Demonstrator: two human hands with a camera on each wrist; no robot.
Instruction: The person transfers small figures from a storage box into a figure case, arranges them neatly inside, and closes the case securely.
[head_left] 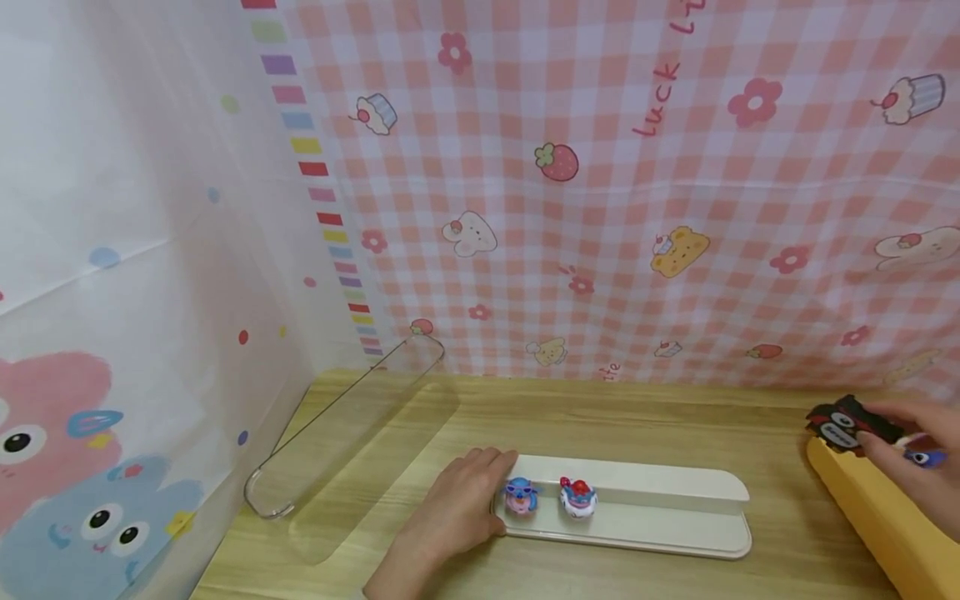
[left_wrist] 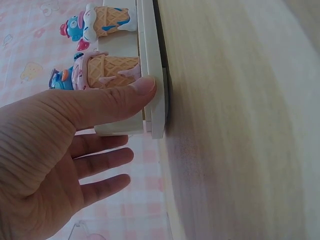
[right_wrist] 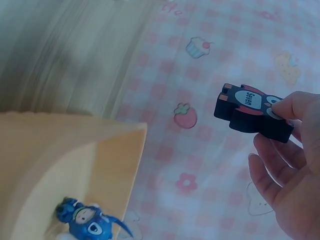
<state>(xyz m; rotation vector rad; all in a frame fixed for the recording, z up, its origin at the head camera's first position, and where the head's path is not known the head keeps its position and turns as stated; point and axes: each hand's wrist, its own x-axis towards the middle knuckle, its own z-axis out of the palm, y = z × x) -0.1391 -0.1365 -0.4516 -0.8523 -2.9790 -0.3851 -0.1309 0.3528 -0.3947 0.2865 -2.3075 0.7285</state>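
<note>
My left hand (head_left: 457, 504) grips the left end of a white two-step display stand (head_left: 645, 529), with the thumb on its front edge in the left wrist view. Two ice-cream-cone figurines stand on the lower step: one with a blue figure in sunglasses (head_left: 520, 497) beside that hand, and one with a red-topped figure (head_left: 578, 500) to its right. At the far right, my right hand (head_left: 918, 471) pinches a black owl-shaped block (right_wrist: 252, 110) marked "Seven" between thumb and fingers. The block is held above the rim of a yellow bin (head_left: 873, 504).
A clear plastic cover (head_left: 281, 510) lies on the wooden table (head_left: 570, 417) at the left. Inside the yellow bin is a blue figurine (right_wrist: 90, 222). A pink checked cloth (head_left: 525, 208) hangs behind, and a white patterned sheet (head_left: 150, 292) hangs at the left.
</note>
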